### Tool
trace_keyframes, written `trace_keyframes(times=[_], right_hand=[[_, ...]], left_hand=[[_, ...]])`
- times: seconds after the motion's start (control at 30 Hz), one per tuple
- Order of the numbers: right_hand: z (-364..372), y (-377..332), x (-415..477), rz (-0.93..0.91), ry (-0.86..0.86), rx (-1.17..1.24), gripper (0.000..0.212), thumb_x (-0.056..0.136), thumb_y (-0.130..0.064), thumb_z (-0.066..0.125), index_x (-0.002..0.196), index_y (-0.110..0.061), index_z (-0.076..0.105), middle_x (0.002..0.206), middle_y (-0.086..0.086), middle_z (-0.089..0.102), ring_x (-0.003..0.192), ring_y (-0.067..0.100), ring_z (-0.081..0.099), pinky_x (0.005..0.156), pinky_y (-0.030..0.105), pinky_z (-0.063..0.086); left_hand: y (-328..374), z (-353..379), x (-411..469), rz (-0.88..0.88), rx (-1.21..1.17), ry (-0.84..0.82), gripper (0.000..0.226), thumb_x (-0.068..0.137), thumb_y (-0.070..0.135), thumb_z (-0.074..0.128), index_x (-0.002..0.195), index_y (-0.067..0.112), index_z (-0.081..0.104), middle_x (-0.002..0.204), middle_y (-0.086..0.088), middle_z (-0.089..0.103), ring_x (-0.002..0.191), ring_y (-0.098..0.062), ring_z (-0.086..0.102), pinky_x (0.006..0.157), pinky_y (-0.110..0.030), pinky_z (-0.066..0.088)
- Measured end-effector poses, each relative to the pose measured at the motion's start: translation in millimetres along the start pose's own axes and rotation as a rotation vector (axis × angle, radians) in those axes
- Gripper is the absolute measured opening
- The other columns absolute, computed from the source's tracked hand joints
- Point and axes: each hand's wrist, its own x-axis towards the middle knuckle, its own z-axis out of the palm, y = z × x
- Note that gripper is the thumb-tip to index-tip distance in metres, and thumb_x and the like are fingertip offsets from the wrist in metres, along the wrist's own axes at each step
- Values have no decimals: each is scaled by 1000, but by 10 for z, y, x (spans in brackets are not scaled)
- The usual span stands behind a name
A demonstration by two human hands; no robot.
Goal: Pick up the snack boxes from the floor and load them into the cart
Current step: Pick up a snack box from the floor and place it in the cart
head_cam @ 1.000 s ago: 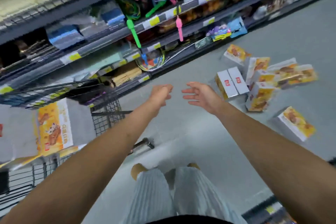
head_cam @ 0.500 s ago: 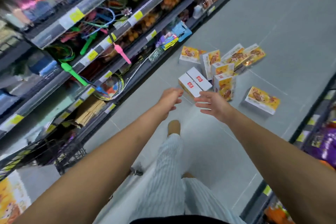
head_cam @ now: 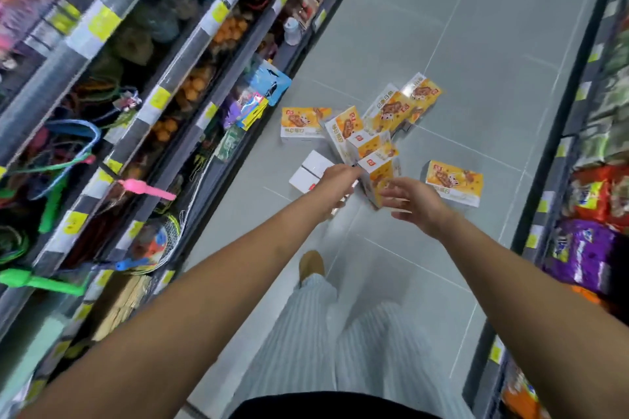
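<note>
While both arms reach forward, about nine snack boxes [head_cam: 369, 146] lie clustered on floor [head_cam: 476, 44], 12 o'clock.
Right hand [head_cam: 413, 204] spread wide, empty; left hand [head_cam: 337, 180] blurred, grip unclear.

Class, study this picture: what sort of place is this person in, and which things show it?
Most likely a supermarket aisle: stocked shelves line both sides, yellow price tags run along their edges, and identical snack boxes lie on the tiled floor.

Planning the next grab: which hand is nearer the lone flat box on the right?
Right. The right hand is just left of that box; the left hand is farther left.
</note>
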Motion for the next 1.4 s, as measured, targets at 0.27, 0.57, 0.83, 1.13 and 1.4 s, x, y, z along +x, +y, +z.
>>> trace_keyframes(times=[0.27,0.57,0.83,1.13,1.4], right_hand=[[-386,-484,638,70,47,16,16,97,-24,46,99,-15,60,89,2,68,77,16,61,68,28,43],[-819,-1104,1807,162,59,-182,10,96,-16,48,96,-14,58,84,4,60,68,14,56,63,27,43],[-818,-1279,2965,319,-46,-365,18,98,-15,44,80,-17,45,69,-2,50,56,11,43,52,21,33],[-712,-634,4541,139,-10,-661,46,95,-16,53,139,-5,46,128,12,52,117,26,51,89,28,36],[-792,63,5389,10,140,-804,51,82,-18,56,133,-9,51,127,17,58,118,37,55,100,40,45]], left_hand=[[522,313,784,-143,-65,-44,39,95,36,50,130,18,47,131,-2,51,118,-20,51,98,-38,43],[1057,884,1720,-304,-369,58,37,99,19,46,135,8,47,134,-4,52,112,-19,55,62,-20,47],[838,1116,2837,-313,-537,189,40,100,21,44,138,9,43,143,-8,46,122,-24,48,86,-27,35],[-45,1237,4345,-421,-596,234,42,101,35,40,139,18,38,140,-5,48,127,-23,45,82,-31,35],[-897,1591,5439,-485,-605,362,79,77,54,56,143,22,26,137,-5,50,115,-25,54,97,-44,48]])
